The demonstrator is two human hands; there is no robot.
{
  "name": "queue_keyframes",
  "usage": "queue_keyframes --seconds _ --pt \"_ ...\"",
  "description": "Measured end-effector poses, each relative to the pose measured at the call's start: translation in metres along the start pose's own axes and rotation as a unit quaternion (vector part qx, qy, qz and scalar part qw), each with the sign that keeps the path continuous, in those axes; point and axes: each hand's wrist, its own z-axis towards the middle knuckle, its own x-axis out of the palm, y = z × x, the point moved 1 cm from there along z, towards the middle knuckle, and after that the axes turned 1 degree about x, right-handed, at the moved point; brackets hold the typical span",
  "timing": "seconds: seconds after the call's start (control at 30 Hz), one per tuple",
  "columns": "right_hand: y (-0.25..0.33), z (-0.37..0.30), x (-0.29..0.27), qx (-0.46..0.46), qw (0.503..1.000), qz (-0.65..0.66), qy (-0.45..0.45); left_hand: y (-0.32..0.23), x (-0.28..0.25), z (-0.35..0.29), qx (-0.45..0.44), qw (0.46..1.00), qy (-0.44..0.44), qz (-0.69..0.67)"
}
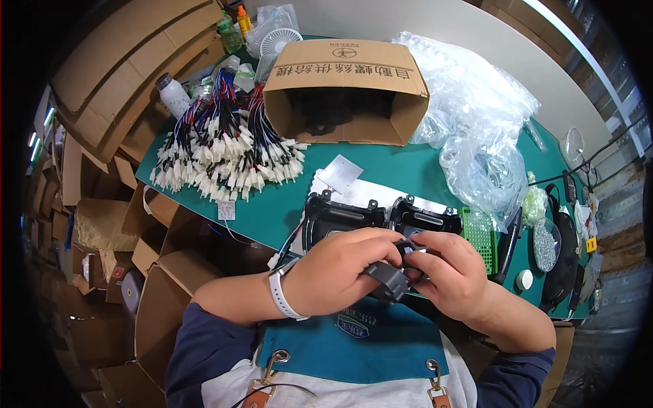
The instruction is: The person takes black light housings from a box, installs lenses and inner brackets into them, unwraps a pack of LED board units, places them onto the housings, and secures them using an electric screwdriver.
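Note:
Close in front of my apron, both hands meet around a small black plastic part (389, 280) with a ridged end. My left hand (343, 264), with a pale band at its wrist, is closed on the part from the left. The fingers of my right hand (452, 268) pinch its upper right side; some of the part is hidden behind them. Just beyond my hands, two black plastic housings stand side by side on a white sheet: a left housing (343, 216) and a right housing (427, 219). A square silvery plate (340, 174) lies behind the left one.
An open cardboard box (345, 129) with dark parts inside stands at the back. Left of it lie bundled wires with white connectors (228, 153). Clear plastic bags (476, 109) heap at the right. A green perforated tray (480, 238) and a dish of small screws (545, 245) lie nearer.

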Motion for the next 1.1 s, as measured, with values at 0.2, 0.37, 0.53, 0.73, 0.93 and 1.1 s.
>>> queue_keyframes --seconds 0.2,0.37,0.53,0.73,0.93,1.1 --pt "0.008 -0.006 0.007 0.094 0.995 0.024 -0.008 0.002 0.013 -0.01 -0.011 1.0 0.01 -0.019" --pt "-0.016 -0.01 -0.003 0.146 0.989 0.006 0.015 0.002 -0.004 -0.021 -0.056 0.995 0.031 -0.074" --pt "-0.04 -0.04 0.0 0.228 0.969 -0.024 0.086 0.029 -0.028 -0.045 -0.1 0.992 -0.052 -0.061" --pt "-0.042 -0.04 0.009 0.209 0.974 -0.016 0.089 0.046 -0.037 -0.062 -0.169 0.976 -0.105 -0.091" --pt "-0.043 -0.042 0.016 0.22 0.968 -0.038 0.115 0.051 -0.037 -0.058 -0.161 0.976 -0.106 -0.098" --pt "-0.041 -0.041 0.013 0.202 0.97 -0.047 0.129 0.054 -0.037 -0.057 -0.165 0.976 -0.103 -0.098"
